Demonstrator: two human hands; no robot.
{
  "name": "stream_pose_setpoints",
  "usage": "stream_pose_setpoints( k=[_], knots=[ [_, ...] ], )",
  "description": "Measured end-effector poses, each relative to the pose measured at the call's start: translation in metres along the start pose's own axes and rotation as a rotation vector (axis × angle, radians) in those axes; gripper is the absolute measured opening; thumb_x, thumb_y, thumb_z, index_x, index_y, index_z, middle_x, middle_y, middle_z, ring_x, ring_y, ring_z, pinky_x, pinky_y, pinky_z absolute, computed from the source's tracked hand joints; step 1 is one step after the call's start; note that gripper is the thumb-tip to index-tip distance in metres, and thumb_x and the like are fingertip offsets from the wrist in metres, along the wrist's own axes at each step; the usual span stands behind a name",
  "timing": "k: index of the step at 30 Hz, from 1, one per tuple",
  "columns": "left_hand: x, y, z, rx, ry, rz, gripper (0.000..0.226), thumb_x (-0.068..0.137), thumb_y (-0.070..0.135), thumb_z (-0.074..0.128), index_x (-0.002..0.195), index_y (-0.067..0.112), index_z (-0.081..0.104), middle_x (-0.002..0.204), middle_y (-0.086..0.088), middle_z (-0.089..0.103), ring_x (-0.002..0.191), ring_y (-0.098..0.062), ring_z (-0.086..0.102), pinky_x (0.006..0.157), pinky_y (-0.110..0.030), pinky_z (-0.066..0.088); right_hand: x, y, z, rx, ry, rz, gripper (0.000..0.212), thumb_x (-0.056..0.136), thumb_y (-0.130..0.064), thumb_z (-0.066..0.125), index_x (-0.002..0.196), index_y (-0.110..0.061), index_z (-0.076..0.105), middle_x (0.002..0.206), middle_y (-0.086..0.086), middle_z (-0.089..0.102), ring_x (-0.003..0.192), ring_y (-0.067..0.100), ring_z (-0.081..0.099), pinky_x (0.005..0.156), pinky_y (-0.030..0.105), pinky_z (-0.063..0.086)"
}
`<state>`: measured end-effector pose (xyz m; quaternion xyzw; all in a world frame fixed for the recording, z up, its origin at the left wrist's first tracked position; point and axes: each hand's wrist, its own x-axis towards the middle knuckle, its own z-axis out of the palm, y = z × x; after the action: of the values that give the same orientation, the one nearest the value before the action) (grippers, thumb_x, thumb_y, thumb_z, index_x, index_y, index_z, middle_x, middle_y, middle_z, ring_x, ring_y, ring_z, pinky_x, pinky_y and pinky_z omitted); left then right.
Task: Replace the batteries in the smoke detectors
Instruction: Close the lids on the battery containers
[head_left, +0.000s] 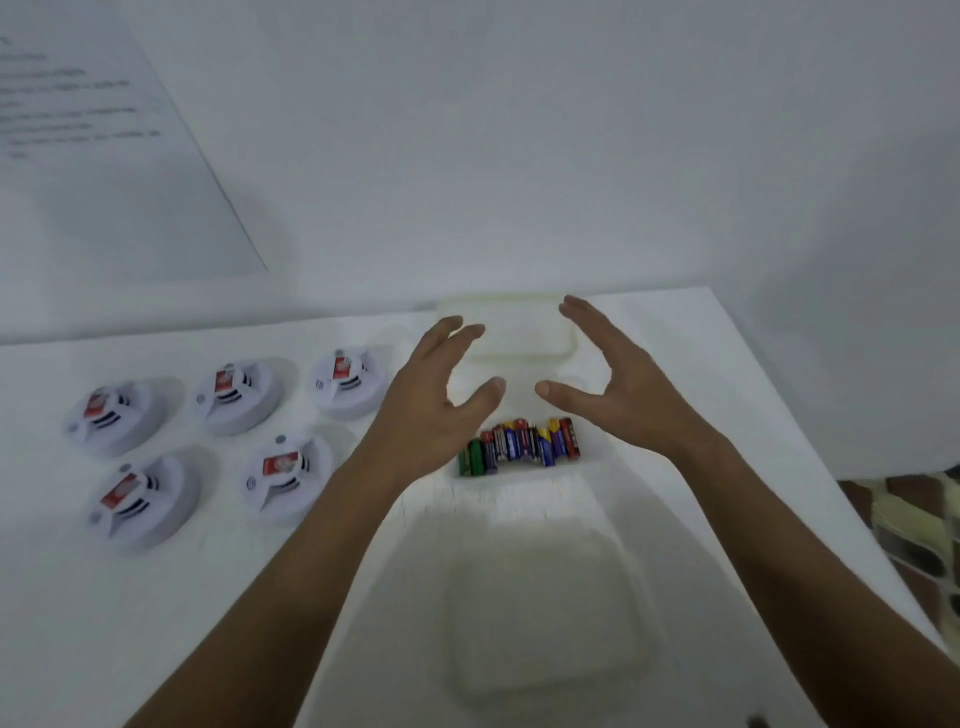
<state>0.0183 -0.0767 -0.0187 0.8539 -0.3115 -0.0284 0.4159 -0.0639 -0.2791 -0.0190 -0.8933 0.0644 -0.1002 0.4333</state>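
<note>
Just above the row of batteries (522, 445) on the desk (260, 571), left hand (436, 395) and right hand (618, 387) hover with fingers spread, grasping nothing.

View: one only, the camera on my head; no second view shares the scene.
Facing: forward and down, over my table (675, 364) toward the wall (519, 130).
Nearness: close, within my arms' reach; my left hand (436, 405) and right hand (618, 384) sit mid-frame, both forearms running in from the bottom edge.
Field: wide-angle, edges bent; detectors (234, 431) at left, floor (914, 525) at right.
Sharpness: blurred throughout.
</note>
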Motion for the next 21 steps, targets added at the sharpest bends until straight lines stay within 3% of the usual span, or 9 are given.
stream_pose_setpoints(
  k=[3, 7, 9, 11, 15, 17, 21],
  knots=[
    [-0.058, 0.012, 0.004, 0.001, 0.038, 0.076, 0.048, 0.089, 0.034, 0.062, 0.135, 0.025, 0.053, 0.14, 0.015, 0.044, 0.129, 0.014, 0.031, 0.099, 0.004, 0.019, -0.053, -0.011, 0.005, -0.047, 0.085, -0.077, 0.075, 0.086, -0.034, 0.073, 0.15, -0.027, 0.035, 0.151, -0.025, 0.027, 0.139, -0.017, 0.018, 0.109, -0.001, 0.013],
    [-0.124, 0.006, 0.01, -0.003, 0.016, -0.01, 0.049, 0.084, 0.041, 0.062, 0.131, 0.026, 0.055, 0.13, 0.017, 0.052, 0.119, 0.018, 0.04, 0.099, -0.003, 0.031, -0.122, -0.001, 0.02, -0.101, 0.038, -0.022, 0.075, 0.086, -0.039, 0.071, 0.15, -0.029, 0.034, 0.152, -0.025, 0.026, 0.14, -0.017, 0.016, 0.109, -0.001, 0.012],
    [-0.149, -0.003, 0.015, 0.041, -0.089, -0.104, 0.064, 0.08, 0.056, 0.066, 0.136, 0.033, 0.047, 0.137, 0.02, 0.043, 0.125, 0.017, 0.034, 0.105, -0.009, 0.029, -0.149, 0.011, 0.029, -0.128, -0.039, 0.071, 0.078, 0.085, -0.045, 0.069, 0.151, -0.032, 0.028, 0.156, -0.022, 0.024, 0.144, -0.008, 0.016, 0.115, 0.009, 0.014],
    [-0.169, -0.012, 0.021, 0.11, -0.25, -0.198, 0.091, 0.07, 0.069, 0.068, 0.146, 0.039, 0.029, 0.151, 0.019, 0.027, 0.139, 0.004, 0.021, 0.114, -0.02, 0.021, -0.169, 0.023, 0.037, -0.142, -0.123, 0.158, 0.084, 0.085, -0.051, 0.067, 0.153, -0.035, 0.019, 0.16, -0.017, 0.017, 0.148, -0.002, 0.011, 0.12, 0.023, 0.016],
    [-0.186, -0.024, 0.03, 0.223, -0.442, -0.193, 0.128, 0.051, 0.078, 0.071, 0.149, 0.044, -0.005, 0.16, 0.013, -0.006, 0.147, -0.006, -0.009, 0.122, -0.038, 0.01, -0.189, 0.033, 0.049, -0.14, -0.249, 0.21, 0.104, 0.076, -0.06, 0.072, 0.151, -0.045, 0.002, 0.163, -0.019, -0.004, 0.149, -0.001, -0.011, 0.122, 0.032, 0.008],
    [-0.186, -0.025, 0.031, 0.247, -0.458, -0.165, 0.129, 0.055, 0.069, 0.077, 0.148, 0.044, -0.008, 0.16, 0.013, -0.007, 0.146, -0.006, -0.013, 0.121, -0.034, 0.004, -0.189, 0.034, 0.052, -0.114, -0.297, 0.2, 0.113, 0.069, -0.056, 0.08, 0.145, -0.05, -0.003, 0.161, -0.022, -0.007, 0.147, -0.001, -0.018, 0.121, 0.034, 0.005],
    [-0.183, -0.024, 0.029, 0.156, -0.412, -0.162, 0.126, 0.051, 0.064, 0.082, 0.141, 0.053, -0.005, 0.158, 0.017, 0.008, 0.145, -0.004, 0.005, 0.119, -0.03, 0.014, -0.185, 0.034, 0.051, -0.073, -0.316, 0.169, 0.117, 0.062, -0.046, 0.089, 0.137, -0.058, 0.0, 0.152, -0.034, 0.0, 0.145, -0.008, -0.009, 0.118, 0.026, 0.008]
  ],
)
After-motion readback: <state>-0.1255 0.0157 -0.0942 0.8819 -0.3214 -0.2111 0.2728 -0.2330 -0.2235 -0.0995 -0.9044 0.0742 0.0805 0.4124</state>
